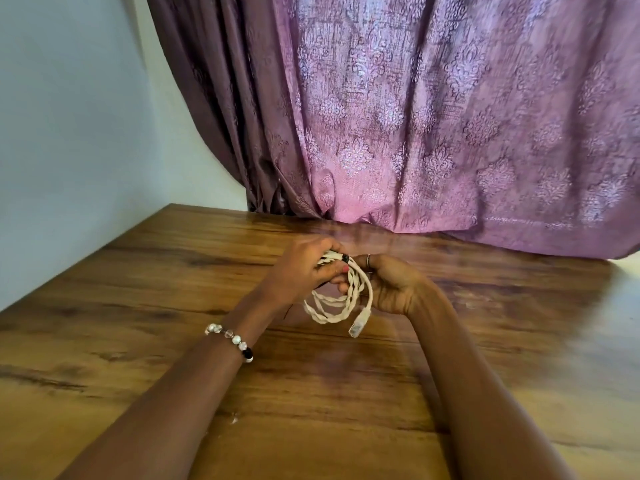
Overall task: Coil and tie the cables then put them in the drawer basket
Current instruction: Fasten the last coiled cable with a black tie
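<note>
A white twisted cable point(341, 301) is gathered into a loose coil of several loops above the wooden table point(173, 271). My left hand point(301, 268) grips the top of the coil, thumb curled over it. My right hand point(391, 285) holds the coil's right side, fingers wrapped behind the loops. A small black band point(345, 259) shows at the top of the coil between the two hands. The cable's clear plug point(358, 325) hangs down from the coil's lower right. No drawer basket is in view.
A purple patterned curtain point(450, 133) hangs behind the table and drapes onto its far edge. A pale wall point(69, 133) stands on the left. A beaded bracelet point(232, 339) sits on my left wrist.
</note>
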Available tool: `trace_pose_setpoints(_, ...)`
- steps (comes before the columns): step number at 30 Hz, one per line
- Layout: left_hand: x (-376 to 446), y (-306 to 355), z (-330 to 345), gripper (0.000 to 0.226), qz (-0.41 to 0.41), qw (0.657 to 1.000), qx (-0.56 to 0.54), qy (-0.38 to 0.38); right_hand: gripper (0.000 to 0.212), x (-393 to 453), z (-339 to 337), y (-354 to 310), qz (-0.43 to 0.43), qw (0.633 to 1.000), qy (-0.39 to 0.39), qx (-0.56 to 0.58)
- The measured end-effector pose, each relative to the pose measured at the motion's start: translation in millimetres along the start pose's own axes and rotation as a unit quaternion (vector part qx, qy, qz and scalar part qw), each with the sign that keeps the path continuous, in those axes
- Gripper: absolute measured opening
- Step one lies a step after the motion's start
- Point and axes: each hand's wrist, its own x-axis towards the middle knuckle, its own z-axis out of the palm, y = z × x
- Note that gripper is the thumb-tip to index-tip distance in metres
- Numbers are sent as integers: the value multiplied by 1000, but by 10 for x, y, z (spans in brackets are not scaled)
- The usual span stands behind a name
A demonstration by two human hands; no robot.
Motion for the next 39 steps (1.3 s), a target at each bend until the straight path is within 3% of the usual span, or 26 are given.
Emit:
trace_pose_setpoints(8,-5,-9,9,34,14,1000,-10,6,37,11,97,22,20,993,69,96)
trace_pose_setpoints(14,-7,-63,33,32,-45,994,-98,1,29,61,175,70,-81,981,115,131)
trace_pose_setpoints(18,-23,-80,41,29,-116,979,-164,-15,18,98,188,65,-183,967,170,59)
trace_pose_setpoints(21,-44,-35,57,33,-204,949,-236,-44,11,98,140,56,-225,947,219,-65)
trace_pose_setpoints(23,-33,-24,76,33,-221,943,-241,-59,16,109,131,58,-276,918,246,-142)
trace_pose_setpoints(26,-12,25,71,24,-236,939,-242,-66,17,152,161,55,-372,846,281,-259)
trace_pose_setpoints(29,-11,42,69,13,-241,937,-246,-63,15,174,181,55,-397,807,320,-298)
trace_pose_setpoints(33,0,48,73,15,-223,943,-244,-49,12,140,249,59,-434,794,324,-274)
trace_pose_setpoints(36,-3,51,82,20,-219,941,-253,-47,14,107,264,62,-445,813,306,-219)
trace_pose_setpoints(39,-19,27,102,21,-214,948,-234,-36,9,64,262,63,-446,819,275,-235)
